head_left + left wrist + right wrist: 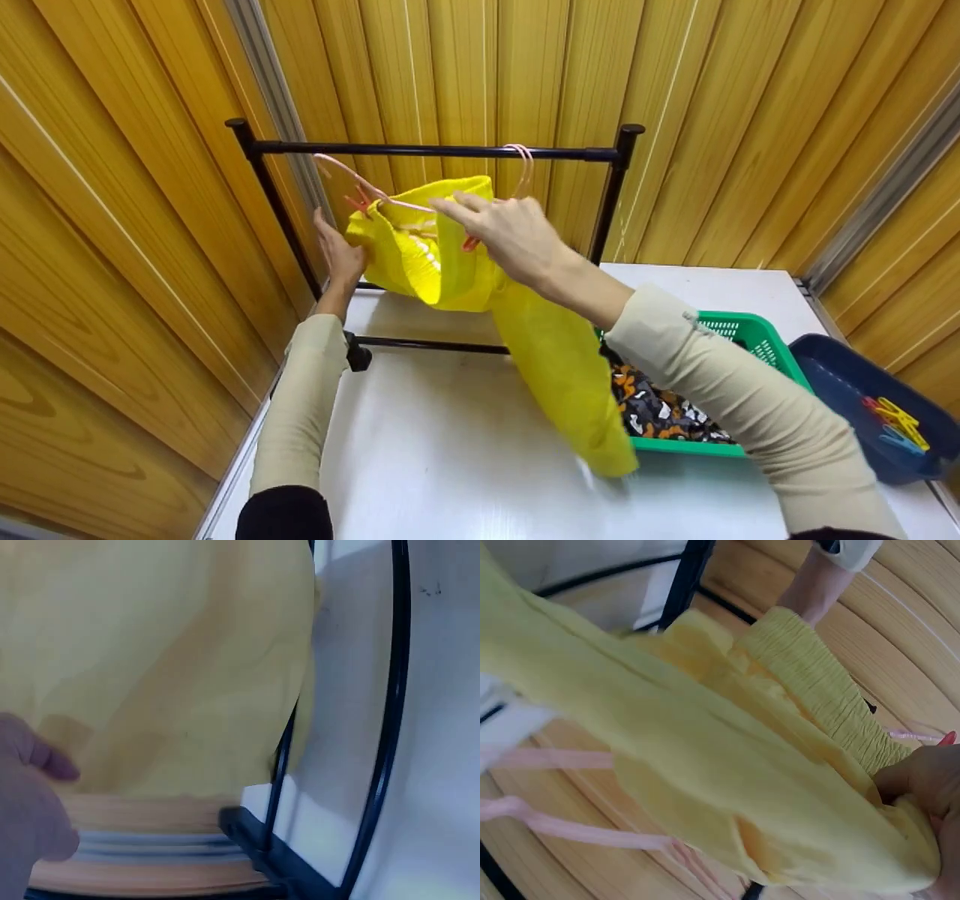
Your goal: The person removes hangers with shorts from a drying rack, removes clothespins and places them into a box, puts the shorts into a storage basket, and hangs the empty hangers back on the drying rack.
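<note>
Yellow trousers (555,360) with a gathered elastic waistband (810,682) hang in front of the rack, one leg trailing down to the right. My right hand (517,232) grips cloth near the waistband, with its fingers across a pink hanger (405,204). A red clothespin (470,244) shows just under that hand. Another red clothespin (360,201) sits at the waistband's left corner. At the left side of the trousers, my left hand (341,251) has its fingers fairly straight and thumb beside the cloth. In the left wrist view it overlaps the yellow cloth.
A black rack (427,150) carries pink hanger hooks (521,154) on its bar. To the right stand a green basket (690,448) holding camouflage-patterned cloth (660,409) and a dark blue tray (832,367) with several clothespins (900,424). Wood-patterned panels (525,75) surround the white table (450,450).
</note>
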Action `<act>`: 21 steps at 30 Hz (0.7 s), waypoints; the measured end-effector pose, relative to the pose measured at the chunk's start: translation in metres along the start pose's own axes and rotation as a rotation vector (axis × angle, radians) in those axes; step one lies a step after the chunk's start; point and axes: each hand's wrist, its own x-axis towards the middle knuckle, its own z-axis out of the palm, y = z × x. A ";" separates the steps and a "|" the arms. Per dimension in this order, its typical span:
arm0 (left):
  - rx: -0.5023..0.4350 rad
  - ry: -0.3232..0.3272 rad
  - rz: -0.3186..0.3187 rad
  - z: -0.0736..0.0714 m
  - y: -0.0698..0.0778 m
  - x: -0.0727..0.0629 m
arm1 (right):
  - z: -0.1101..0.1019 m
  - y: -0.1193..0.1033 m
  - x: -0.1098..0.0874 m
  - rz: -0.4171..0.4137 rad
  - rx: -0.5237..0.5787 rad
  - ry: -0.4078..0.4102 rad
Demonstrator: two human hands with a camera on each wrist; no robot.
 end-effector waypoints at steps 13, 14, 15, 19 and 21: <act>-0.174 -0.721 0.168 0.012 0.013 -0.034 | -0.051 0.087 -0.029 0.181 -0.472 0.778; -0.200 -0.729 0.224 0.019 0.014 -0.037 | -0.056 0.094 -0.033 0.242 -0.461 0.811; -0.179 -0.724 0.248 0.025 0.012 -0.041 | -0.061 0.102 -0.037 0.298 -0.440 0.826; -0.053 -0.640 0.329 0.047 0.018 -0.063 | -0.084 0.132 -0.059 0.511 -0.345 0.791; 0.031 -0.672 0.360 0.055 0.027 -0.077 | -0.093 0.145 -0.071 0.595 -0.302 0.776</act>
